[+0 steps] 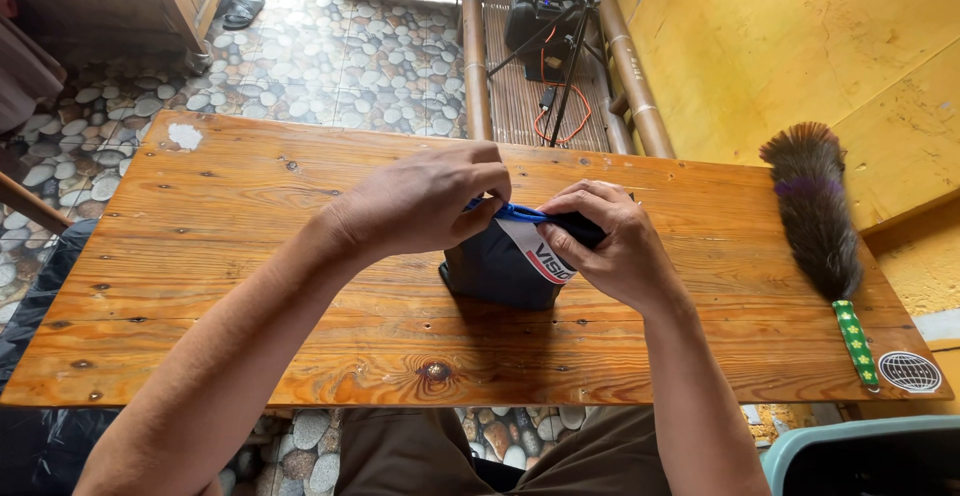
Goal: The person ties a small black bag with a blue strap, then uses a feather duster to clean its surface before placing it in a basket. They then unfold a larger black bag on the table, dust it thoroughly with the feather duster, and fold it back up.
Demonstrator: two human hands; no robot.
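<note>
Both hands meet mid-bench [200, 286]: left hand [420, 201] has its grip pinched on the blue strap [520, 214], right hand [610, 246] clamped on the top of the dark pouch [495, 271]. Looks like the top is being drawn closed; that likely wants a steady opposing pull. Wide bare wood either side, feather duster [815, 206] well apart near the right edge.

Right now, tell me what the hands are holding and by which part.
Both hands hold a dark blue pouch at its top: left hand pinches its blue edge, right hand grips the upper corner.
</note>
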